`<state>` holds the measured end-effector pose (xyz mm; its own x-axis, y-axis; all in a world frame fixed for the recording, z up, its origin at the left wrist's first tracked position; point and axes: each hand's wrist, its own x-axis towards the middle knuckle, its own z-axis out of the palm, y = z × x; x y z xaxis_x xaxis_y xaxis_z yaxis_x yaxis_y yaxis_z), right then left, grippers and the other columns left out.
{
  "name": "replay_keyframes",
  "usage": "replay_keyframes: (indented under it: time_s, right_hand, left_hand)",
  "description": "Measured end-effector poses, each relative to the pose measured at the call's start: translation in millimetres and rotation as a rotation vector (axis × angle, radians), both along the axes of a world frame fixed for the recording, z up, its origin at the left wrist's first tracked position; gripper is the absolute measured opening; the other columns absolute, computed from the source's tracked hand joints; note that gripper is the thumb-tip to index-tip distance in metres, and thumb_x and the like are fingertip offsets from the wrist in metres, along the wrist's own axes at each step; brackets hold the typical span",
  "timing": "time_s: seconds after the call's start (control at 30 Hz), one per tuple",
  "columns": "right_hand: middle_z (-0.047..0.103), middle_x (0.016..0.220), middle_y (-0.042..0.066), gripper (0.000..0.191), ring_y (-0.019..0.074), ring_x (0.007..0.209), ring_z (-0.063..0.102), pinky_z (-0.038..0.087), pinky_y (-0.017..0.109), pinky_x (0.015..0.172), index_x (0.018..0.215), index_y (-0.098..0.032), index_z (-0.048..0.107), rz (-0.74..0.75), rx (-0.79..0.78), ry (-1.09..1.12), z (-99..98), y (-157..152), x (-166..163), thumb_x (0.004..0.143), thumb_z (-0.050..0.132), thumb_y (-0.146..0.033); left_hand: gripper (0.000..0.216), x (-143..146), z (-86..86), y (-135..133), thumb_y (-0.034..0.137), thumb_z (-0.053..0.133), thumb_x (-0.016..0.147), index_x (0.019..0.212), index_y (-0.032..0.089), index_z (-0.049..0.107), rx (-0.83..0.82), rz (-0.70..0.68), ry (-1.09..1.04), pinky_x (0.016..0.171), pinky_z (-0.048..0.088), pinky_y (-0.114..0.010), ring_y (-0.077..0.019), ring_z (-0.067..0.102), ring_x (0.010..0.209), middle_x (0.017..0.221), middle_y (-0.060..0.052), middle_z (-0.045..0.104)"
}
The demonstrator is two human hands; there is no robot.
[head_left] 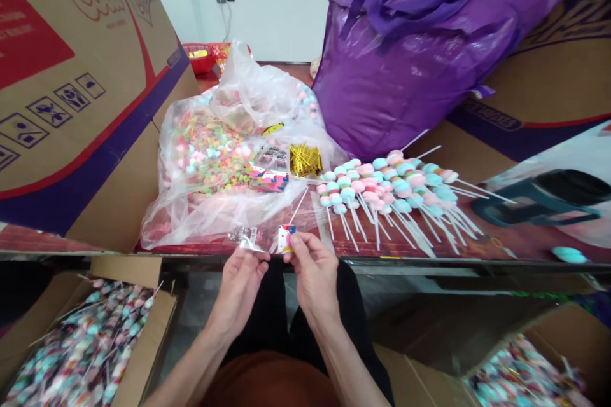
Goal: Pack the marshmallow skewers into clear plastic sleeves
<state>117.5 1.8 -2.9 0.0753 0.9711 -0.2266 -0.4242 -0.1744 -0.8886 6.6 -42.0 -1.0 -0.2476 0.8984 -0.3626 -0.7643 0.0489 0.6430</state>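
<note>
While left grip pinches clear packet by near edge | right grip pinches dotted end

The left hand and right hand hold a small clear packet by the table's front edge. Pink and blue candy sticks lie near that edge too.

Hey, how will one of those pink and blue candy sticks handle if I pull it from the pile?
The candy sticks probably feel head-heavy, since chunky pieces crowd one end of thin white shafts. They overlap, so tugging one may drag neighbours. Rounded sides suggest a loose one could roll.
</note>
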Motion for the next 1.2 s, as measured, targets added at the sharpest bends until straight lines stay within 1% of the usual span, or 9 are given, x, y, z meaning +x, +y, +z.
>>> replay_keyframes:
  time_s: [0.1, 0.3, 0.43, 0.53, 0.63, 0.83, 1.03, 1.1, 1.2]
  right_hand:
    - [0.062, 0.064, -0.002, 0.021, 0.0088, 0.054, 0.051, 0.044, 0.021, 0.056, 0.08, -0.017, 0.07, 0.027, 0.022, 0.014, 0.5, -3.2, -6.5, 0.079, 0.078, -0.037]
    - [0.066, 0.072, -0.001, 0.019, 0.0104, 0.062, 0.057, 0.047, 0.022, 0.062, 0.086, -0.018, 0.07, 0.091, 0.086, -0.094, 5.6, -7.5, 4.7, 0.084, 0.074, -0.037]
    - [0.067, 0.083, 0.001, 0.022, 0.0125, 0.072, 0.058, 0.048, 0.024, 0.07, 0.097, -0.019, 0.069, 0.142, 0.143, -0.079, 10.6, -6.9, 10.2, 0.086, 0.072, -0.037]
    - [0.059, 0.072, -0.002, 0.022, 0.0117, 0.066, 0.051, 0.044, 0.024, 0.064, 0.081, -0.017, 0.064, 0.13, 0.163, -0.136, 9.8, -6.3, 8.4, 0.087, 0.07, -0.037]
    - [0.041, 0.06, -0.006, 0.039, 0.0094, 0.057, 0.036, 0.034, 0.023, 0.054, 0.063, -0.019, 0.045, 0.098, 0.2, -0.261, 6.3, -7.9, 5.0, 0.091, 0.061, -0.04]
    - [0.035, 0.062, -0.006, 0.04, 0.0102, 0.059, 0.031, 0.03, 0.024, 0.053, 0.064, -0.022, 0.036, 0.071, 0.258, -0.413, 3.1, -8.9, 10.4, 0.095, 0.054, -0.04]
    - [0.037, 0.059, -0.005, 0.041, 0.0109, 0.058, 0.036, 0.031, 0.025, 0.055, 0.059, -0.021, 0.042, 0.154, 0.338, -0.576, 4.6, -0.6, 28.3, 0.093, 0.058, -0.038]
    - [0.044, 0.059, -0.004, 0.039, 0.0119, 0.058, 0.04, 0.034, 0.025, 0.057, 0.061, -0.02, 0.051, 0.077, 0.363, -0.688, 7.4, 10.7, 41.4, 0.094, 0.056, -0.038]
    - [0.06, 0.072, 0.002, 0.028, 0.016, 0.067, 0.051, 0.039, 0.027, 0.066, 0.075, -0.02, 0.064, -0.198, 0.437, -1.024, 13.4, 38.4, 66.5, 0.095, 0.054, -0.036]
  left_hand:
    - [0.035, 13.3, 1.0, 0.4, 0.032, 0.092, 0.062, 0.088, 0.016, 0.075, -0.096, 0.047, 0.008, 0.073, 0.053, -0.023, -0.0103, 0.063, 0.074, 0.089, -0.005, 0.073]
    - [0.033, 10.4, 6.6, 16.9, 0.031, 0.094, 0.054, 0.073, 0.015, 0.074, -0.17, 0.118, 0.042, 0.061, 0.051, -0.021, -0.0124, 0.066, 0.068, 0.075, -0.005, 0.073]
    - [0.036, 14.1, 5.4, 19.2, 0.034, 0.095, 0.052, 0.072, 0.015, 0.073, -0.152, 0.152, 0.14, 0.062, 0.052, -0.021, -0.0128, 0.066, 0.069, 0.072, -0.003, 0.073]
    - [0.036, 20.7, 5.3, 16.9, 0.037, 0.094, 0.052, 0.068, 0.015, 0.07, -0.097, 0.174, 0.196, 0.061, 0.051, -0.02, -0.0091, 0.06, 0.062, 0.064, 0.0, 0.068]
    - [0.039, 24.1, 6.3, 14.0, 0.04, 0.091, 0.059, 0.057, 0.015, 0.06, -0.05, 0.202, 0.204, 0.056, 0.049, -0.019, -0.0065, 0.05, 0.053, 0.052, 0.005, 0.054]
    - [0.034, 12.3, 7.9, 12.7, 0.04, 0.088, 0.064, 0.081, 0.018, 0.069, -0.091, 0.12, 0.153, 0.057, 0.053, -0.022, -0.0131, 0.064, 0.072, 0.083, -0.001, 0.07]
    - [0.033, 4.1, 6.4, 22.6, 0.029, 0.093, 0.057, 0.074, 0.017, 0.067, -0.126, 0.143, 0.102, 0.062, 0.054, -0.019, -0.0094, 0.064, 0.069, 0.078, 0.003, 0.07]
    - [0.035, 4.1, 7.1, 26.5, 0.028, 0.094, 0.055, 0.073, 0.017, 0.066, -0.136, 0.194, 0.068, 0.063, 0.055, -0.019, -0.0088, 0.065, 0.069, 0.076, 0.004, 0.069]
    - [0.039, 2.4, 9.4, 30.7, 0.029, 0.095, 0.052, 0.074, 0.016, 0.066, -0.123, 0.272, 0.053, 0.066, 0.056, -0.019, -0.0085, 0.065, 0.071, 0.077, 0.004, 0.07]
